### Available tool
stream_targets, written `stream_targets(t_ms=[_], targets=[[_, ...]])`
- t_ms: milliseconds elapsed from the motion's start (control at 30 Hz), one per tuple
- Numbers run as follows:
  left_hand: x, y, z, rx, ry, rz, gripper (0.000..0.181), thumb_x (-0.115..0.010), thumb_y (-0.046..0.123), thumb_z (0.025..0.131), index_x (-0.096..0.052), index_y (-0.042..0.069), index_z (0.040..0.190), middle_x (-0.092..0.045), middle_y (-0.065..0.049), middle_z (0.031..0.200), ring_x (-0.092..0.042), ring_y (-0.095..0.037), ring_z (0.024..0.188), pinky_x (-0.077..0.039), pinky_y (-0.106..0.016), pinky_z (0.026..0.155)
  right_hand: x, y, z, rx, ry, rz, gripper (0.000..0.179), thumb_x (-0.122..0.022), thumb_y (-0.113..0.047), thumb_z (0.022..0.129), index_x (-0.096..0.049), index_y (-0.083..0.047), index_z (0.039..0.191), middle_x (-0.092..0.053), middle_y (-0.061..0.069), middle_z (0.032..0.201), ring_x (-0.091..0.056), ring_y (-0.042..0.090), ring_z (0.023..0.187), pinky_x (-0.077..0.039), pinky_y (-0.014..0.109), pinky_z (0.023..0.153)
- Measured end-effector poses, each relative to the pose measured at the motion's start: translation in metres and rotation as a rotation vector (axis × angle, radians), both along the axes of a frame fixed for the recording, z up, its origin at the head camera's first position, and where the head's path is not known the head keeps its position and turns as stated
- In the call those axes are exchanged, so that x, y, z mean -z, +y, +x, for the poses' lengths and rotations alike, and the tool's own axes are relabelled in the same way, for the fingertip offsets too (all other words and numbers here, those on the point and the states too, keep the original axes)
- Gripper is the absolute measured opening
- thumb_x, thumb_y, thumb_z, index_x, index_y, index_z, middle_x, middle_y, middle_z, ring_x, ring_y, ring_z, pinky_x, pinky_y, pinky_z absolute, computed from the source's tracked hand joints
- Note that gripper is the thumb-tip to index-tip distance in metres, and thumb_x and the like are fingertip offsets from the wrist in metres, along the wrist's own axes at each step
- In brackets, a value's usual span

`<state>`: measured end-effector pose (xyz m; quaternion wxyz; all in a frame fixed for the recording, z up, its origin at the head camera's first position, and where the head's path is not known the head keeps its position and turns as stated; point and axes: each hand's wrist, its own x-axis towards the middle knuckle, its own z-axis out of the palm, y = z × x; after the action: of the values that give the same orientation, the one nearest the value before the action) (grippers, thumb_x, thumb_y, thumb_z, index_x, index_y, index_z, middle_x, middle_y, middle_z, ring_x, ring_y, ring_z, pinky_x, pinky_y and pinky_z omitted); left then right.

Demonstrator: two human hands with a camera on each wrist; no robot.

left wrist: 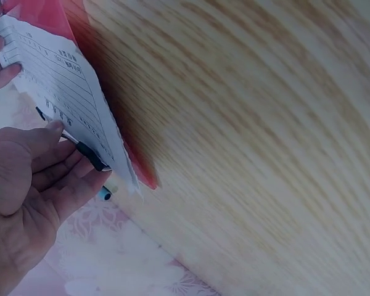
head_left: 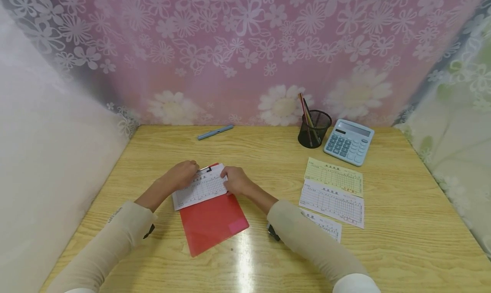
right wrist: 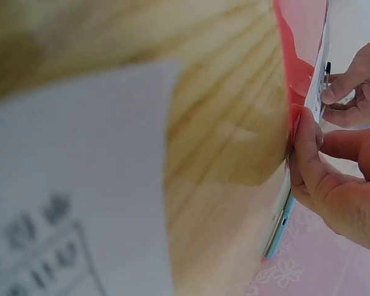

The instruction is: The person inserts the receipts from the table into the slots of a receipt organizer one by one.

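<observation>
A red clipboard (head_left: 212,222) lies tilted in front of me, with a pink patch at its near right corner. A white printed form (head_left: 201,192) covers its upper part, under a metal clip (head_left: 206,169) with black ends. My left hand (head_left: 185,175) grips this clip at the top edge; the left wrist view shows thumb and fingers around the clip (left wrist: 89,155). At the form's right edge, my right hand (head_left: 235,181) pinches paper and board together between thumb and fingers, as the right wrist view shows of that hand (right wrist: 339,166).
To the right lie a yellow form (head_left: 333,175), a white form (head_left: 331,203) and another white form (head_left: 326,225) partly under my right sleeve. Behind them stand a blue calculator (head_left: 349,142) and a black mesh pen cup (head_left: 314,129). A blue pen (head_left: 215,132) lies near the back edge.
</observation>
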<state>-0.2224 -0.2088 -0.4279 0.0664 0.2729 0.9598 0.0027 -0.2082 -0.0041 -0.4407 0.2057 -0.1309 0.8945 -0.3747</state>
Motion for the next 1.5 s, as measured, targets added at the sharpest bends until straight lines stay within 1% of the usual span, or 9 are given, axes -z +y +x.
stream_targets(t_ms=[500, 833, 1033, 1067, 1200, 1267, 1300, 1433, 1500], targets=[[0.000, -0.001, 0.000, -0.013, -0.013, 0.019, 0.014, -0.060, 0.013, 0.093, -0.064, -0.001, 0.095, -0.061, -0.010, 0.088, -0.058, -0.020, 0.080, -0.051, -0.036, 0.074, -0.005, -0.004, -0.001, -0.038, 0.001, 0.049, 0.028, -0.048, 0.007, 0.088, -0.055, 0.003, 0.115, -0.053, 0.019, 0.122, -0.060, 0.013, 0.058, -0.049, 0.018, 0.050], [0.002, -0.001, 0.000, 0.003, 0.023, 0.019, 0.013, -0.060, 0.012, 0.092, -0.065, -0.001, 0.094, -0.062, -0.011, 0.090, -0.061, -0.024, 0.084, -0.052, -0.038, 0.077, -0.005, -0.012, -0.008, -0.014, -0.038, 0.041, 0.032, -0.046, 0.008, 0.087, -0.055, 0.003, 0.118, -0.050, 0.020, 0.127, -0.061, 0.016, 0.060, -0.052, 0.024, 0.050], [0.003, -0.001, 0.001, -0.002, 0.030, 0.007, 0.017, -0.061, 0.013, 0.092, -0.065, -0.002, 0.099, -0.063, -0.012, 0.094, -0.061, -0.026, 0.088, -0.052, -0.039, 0.080, -0.003, -0.013, -0.011, 0.011, -0.027, 0.064, 0.032, -0.047, 0.009, 0.088, -0.057, 0.001, 0.117, -0.053, 0.018, 0.128, -0.063, 0.019, 0.072, -0.053, 0.023, 0.051], [0.003, -0.001, 0.001, -0.001, 0.032, 0.006, 0.017, -0.061, 0.013, 0.092, -0.065, -0.002, 0.099, -0.063, -0.012, 0.094, -0.061, -0.026, 0.088, -0.052, -0.039, 0.080, -0.011, -0.012, -0.007, 0.009, -0.022, 0.064, 0.033, -0.046, 0.009, 0.088, -0.057, 0.002, 0.118, -0.053, 0.018, 0.128, -0.063, 0.021, 0.078, -0.052, 0.021, 0.049], [0.003, -0.001, 0.001, -0.008, 0.033, -0.003, 0.019, -0.061, 0.013, 0.091, -0.065, -0.002, 0.101, -0.063, -0.012, 0.095, -0.061, -0.025, 0.089, -0.052, -0.039, 0.081, -0.011, -0.011, -0.005, -0.013, 0.025, 0.062, 0.032, -0.047, 0.009, 0.088, -0.057, 0.003, 0.118, -0.053, 0.019, 0.127, -0.062, 0.020, 0.076, -0.049, 0.019, 0.046], [0.004, 0.000, 0.001, -0.013, 0.032, -0.008, 0.020, -0.062, 0.014, 0.091, -0.065, -0.002, 0.102, -0.063, -0.012, 0.096, -0.061, -0.025, 0.090, -0.052, -0.039, 0.081, -0.010, -0.011, -0.006, -0.020, 0.035, 0.068, 0.032, -0.047, 0.008, 0.089, -0.057, 0.003, 0.119, -0.053, 0.020, 0.127, -0.063, 0.022, 0.078, -0.050, 0.019, 0.046], [0.004, 0.000, 0.001, -0.015, 0.032, -0.013, 0.020, -0.062, 0.015, 0.092, -0.065, -0.002, 0.102, -0.063, -0.012, 0.096, -0.061, -0.025, 0.090, -0.052, -0.039, 0.082, -0.002, -0.012, -0.010, -0.024, 0.043, 0.069, 0.032, -0.047, 0.008, 0.088, -0.057, 0.002, 0.118, -0.053, 0.019, 0.127, -0.063, 0.021, 0.078, -0.051, 0.021, 0.048], [0.005, 0.000, 0.000, -0.011, 0.038, -0.028, 0.021, -0.062, 0.016, 0.091, -0.065, -0.002, 0.101, -0.063, -0.012, 0.094, -0.061, -0.025, 0.088, -0.052, -0.038, 0.079, -0.001, -0.012, -0.011, -0.032, 0.061, 0.076, 0.032, -0.047, 0.007, 0.088, -0.057, 0.002, 0.118, -0.052, 0.018, 0.129, -0.060, 0.027, 0.097, -0.050, 0.020, 0.048], [0.006, -0.001, 0.000, -0.015, 0.040, -0.036, 0.021, -0.062, 0.016, 0.091, -0.065, -0.002, 0.101, -0.062, -0.011, 0.093, -0.060, -0.025, 0.087, -0.052, -0.038, 0.078, -0.002, -0.012, -0.011, -0.040, 0.064, 0.069, 0.031, -0.047, 0.006, 0.089, -0.057, 0.002, 0.119, -0.052, 0.018, 0.128, -0.060, 0.027, 0.096, -0.050, 0.020, 0.048]])
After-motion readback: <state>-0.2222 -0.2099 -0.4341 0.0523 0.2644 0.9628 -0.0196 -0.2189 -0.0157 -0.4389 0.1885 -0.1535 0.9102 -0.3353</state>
